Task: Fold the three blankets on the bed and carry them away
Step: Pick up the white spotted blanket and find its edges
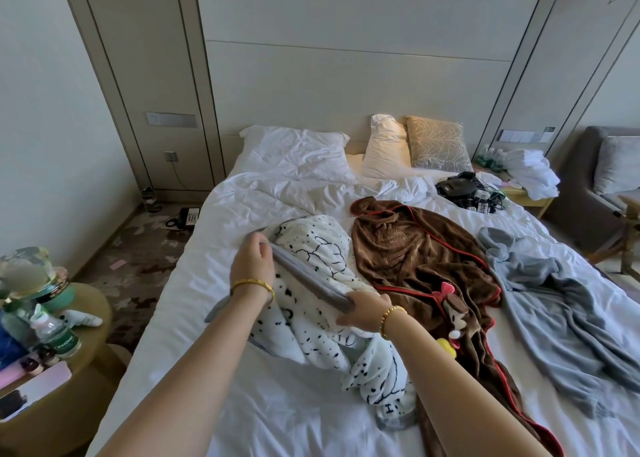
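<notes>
Three blankets lie crumpled on the white bed [194, 283]. The white blanket [322, 321] with black spots and a grey edge sits on the left. My left hand [251, 266] grips its grey edge at the far end, and my right hand [363, 313] grips the same edge nearer to me, so the edge is stretched between them. In the middle lies the brown blanket [415, 259] with red trim and a plush figure on it. The grey blanket [554, 300] spreads out on the right.
Pillows [388, 151] lean on the headboard. A black device with cables [467, 190] lies on the bed's far right. A round side table [79, 318] with bottles stands at left. A phone [188, 217] sits on the carpet. An armchair [602, 179] is at right.
</notes>
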The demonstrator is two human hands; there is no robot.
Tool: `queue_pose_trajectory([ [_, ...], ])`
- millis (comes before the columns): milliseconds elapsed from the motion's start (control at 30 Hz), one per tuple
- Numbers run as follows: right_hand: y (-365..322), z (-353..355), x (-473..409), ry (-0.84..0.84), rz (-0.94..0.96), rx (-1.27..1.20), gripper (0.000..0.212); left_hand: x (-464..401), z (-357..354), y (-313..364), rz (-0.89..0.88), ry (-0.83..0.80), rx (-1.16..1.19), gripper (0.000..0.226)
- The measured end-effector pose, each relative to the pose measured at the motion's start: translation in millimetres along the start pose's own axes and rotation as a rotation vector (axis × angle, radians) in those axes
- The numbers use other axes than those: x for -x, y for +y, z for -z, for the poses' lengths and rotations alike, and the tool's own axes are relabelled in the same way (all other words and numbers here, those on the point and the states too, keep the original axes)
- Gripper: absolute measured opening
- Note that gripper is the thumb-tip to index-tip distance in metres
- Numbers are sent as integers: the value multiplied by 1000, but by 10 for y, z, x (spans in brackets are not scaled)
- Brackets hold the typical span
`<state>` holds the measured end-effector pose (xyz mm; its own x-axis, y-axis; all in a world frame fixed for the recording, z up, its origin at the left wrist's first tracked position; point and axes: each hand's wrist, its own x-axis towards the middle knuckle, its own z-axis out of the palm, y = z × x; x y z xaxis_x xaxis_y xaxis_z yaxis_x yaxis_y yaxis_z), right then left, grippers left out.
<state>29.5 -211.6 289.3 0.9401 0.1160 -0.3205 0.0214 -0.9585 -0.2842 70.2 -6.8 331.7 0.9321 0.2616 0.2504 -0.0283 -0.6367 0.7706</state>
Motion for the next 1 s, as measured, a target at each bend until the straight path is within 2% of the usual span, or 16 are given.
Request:
queue_pose_trajectory([
  [67, 99, -79, 34, 38, -28, 57, 22, -50, 44, -97, 87, 67, -24, 23],
  [167, 127, -54, 99, 279, -31, 99, 14, -42, 63, -224, 148, 69, -73, 23],
  [267, -35, 393, 124, 572, -7, -127, 13, -64, 70, -314, 166, -17, -156, 25],
  [367, -401, 988, 147, 876, 219, -209, 12, -110, 58, -282, 118, -120, -233, 27],
  [400, -519, 1102, 152, 915, 293, -184, 13, -120, 51, -247, 99, -137, -225, 28],
  [467, -635, 1145, 111, 803, 306, -98, 20, -118, 56, -180, 72, -162, -167, 29],
  [567, -558, 859, 18, 474, 190, -54, 23, -70, 70, -151, 31, -253, -31, 30],
  [633, -491, 609, 1, 372, 183, -141, 22, 19, 41, -170, -20, -467, 35, 30],
  [700, -462, 418, -26, 320, 192, -204, 22, 150, -30, -223, -69, -740, 0, 30],
  [767, -447, 296, -64, 274, 189, -240, 27, 276, -107, -263, -54, -935, -49, 41],
  [833, -429, 222, -88, 262, 193, -229, 32, 360, -215, -319, -50, -979, -97, 42],
  [933, -389, 116, -92, 304, 208, -278, 34, 415, -319, -352, -37, -911, -164, 12],
  [1000, -354, 65, -95, 328, 166, -299, 33, 411, -337, -363, -28, -920, -174, 17],
])
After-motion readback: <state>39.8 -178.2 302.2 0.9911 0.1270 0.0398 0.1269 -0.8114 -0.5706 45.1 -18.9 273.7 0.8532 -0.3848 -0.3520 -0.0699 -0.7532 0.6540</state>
